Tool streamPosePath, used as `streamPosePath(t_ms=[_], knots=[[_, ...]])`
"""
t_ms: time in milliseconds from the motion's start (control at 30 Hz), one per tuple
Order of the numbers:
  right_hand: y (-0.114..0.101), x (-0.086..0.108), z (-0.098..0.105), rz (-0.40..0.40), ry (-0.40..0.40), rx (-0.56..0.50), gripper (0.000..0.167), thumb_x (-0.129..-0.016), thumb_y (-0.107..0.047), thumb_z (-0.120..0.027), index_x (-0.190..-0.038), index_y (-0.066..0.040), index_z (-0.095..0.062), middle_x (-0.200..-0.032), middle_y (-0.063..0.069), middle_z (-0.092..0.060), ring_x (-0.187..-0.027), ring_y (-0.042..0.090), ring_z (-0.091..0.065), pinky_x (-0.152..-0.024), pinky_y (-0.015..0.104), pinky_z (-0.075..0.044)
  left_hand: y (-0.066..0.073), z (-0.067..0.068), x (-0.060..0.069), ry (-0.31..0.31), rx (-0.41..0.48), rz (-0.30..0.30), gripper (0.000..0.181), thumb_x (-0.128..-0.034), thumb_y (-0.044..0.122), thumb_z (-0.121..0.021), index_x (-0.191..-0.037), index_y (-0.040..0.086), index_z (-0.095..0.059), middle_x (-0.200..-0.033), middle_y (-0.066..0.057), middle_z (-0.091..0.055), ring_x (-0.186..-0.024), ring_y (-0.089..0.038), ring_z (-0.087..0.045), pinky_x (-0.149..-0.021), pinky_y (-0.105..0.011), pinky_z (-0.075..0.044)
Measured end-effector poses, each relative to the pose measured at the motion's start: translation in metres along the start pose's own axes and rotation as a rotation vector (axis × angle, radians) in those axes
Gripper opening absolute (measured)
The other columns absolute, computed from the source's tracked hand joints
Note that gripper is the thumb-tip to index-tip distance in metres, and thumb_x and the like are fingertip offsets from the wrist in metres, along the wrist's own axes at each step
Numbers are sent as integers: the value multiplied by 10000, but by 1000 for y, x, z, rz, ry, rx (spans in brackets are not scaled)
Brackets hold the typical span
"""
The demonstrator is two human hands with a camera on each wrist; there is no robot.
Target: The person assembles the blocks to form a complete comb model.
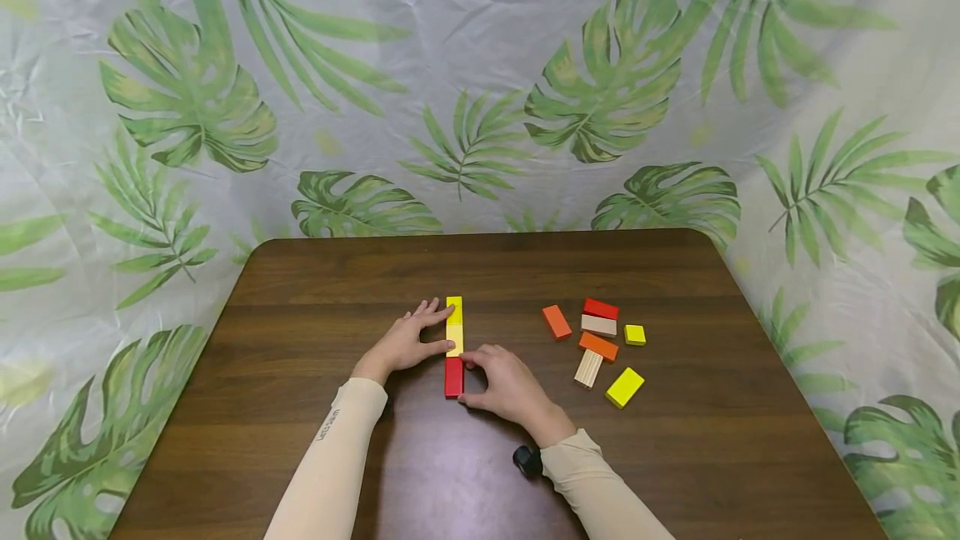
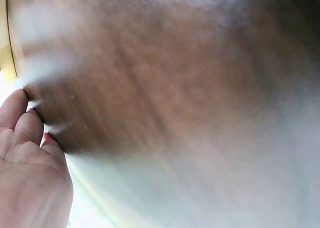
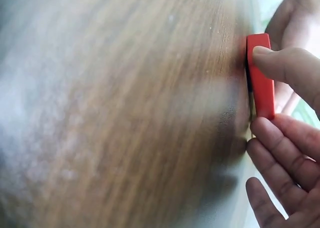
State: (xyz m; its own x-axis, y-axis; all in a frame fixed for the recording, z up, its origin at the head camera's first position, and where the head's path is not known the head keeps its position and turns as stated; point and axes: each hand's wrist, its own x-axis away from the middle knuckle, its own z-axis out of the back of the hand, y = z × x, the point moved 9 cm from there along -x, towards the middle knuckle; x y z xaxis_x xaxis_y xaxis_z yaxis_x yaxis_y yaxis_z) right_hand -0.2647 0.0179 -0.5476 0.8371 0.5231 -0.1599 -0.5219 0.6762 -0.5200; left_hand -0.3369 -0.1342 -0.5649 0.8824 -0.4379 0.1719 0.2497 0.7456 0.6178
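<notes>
A red block (image 1: pixel 453 377), a cream block (image 1: pixel 456 334) and a yellow block (image 1: pixel 455 302) lie end to end in a straight row, red nearest. My right hand (image 1: pixel 510 386) pinches the red block lengthwise, thumb by its near end and fingertips by its far end. The right wrist view shows the thumb on this red block (image 3: pixel 262 90). From the left side, my left hand (image 1: pixel 403 346) touches the row with fingers extended: thumb at the cream block, index finger at the yellow one. The left wrist view catches only some fingers (image 2: pixel 34 125) low over the table.
To the right lie an orange block (image 1: pixel 557 322), a red block (image 1: pixel 602 308), a pale wood block (image 1: pixel 598 325), another orange block (image 1: pixel 598 347), a ridged wood block (image 1: pixel 588 369), a small yellow block (image 1: pixel 634 335) and a larger yellow block (image 1: pixel 625 387). Leaf-patterned cloth hangs behind the brown table (image 1: pixel 300 440).
</notes>
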Motion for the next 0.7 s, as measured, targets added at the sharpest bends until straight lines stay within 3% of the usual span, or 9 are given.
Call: streamPosePath(t_ms=[167, 367, 700], knots=[[8, 0, -9, 31, 24, -2, 570, -877, -366, -897, -1337, -82, -717, -1082, 10, -713, -1009, 186, -651, -912, 386, -599, 0, 0, 0, 2, 10, -1, 735, -1025, 433, -726, -1665, 226, -430, -1783, -160, -244, -1684, -392, -139, -1357, -623, -138], [-7, 1, 1, -27, -20, 0, 541, -853, -271, -922, -1343, -121, -749, -1096, 28, -708, -1037, 204, -643, -933, 393, -598, -2, -1, -1, -1, 4, 8, 743, -1017, 449, -733, -1665, 252, -428, -1789, -132, -240, -1690, -365, -135, -1365, -603, -135], [-6, 1, 1, -79, -53, 3, 535, -869, -269, -919, -1357, -121, -758, -1115, 39, -711, -1037, 192, -642, -934, 382, -598, -2, -1, 0, 0, 13, 5, 742, -1017, 446, -734, -1665, 252, -429, -1787, -137, -246, -1688, -373, -140, -1361, -612, -138]])
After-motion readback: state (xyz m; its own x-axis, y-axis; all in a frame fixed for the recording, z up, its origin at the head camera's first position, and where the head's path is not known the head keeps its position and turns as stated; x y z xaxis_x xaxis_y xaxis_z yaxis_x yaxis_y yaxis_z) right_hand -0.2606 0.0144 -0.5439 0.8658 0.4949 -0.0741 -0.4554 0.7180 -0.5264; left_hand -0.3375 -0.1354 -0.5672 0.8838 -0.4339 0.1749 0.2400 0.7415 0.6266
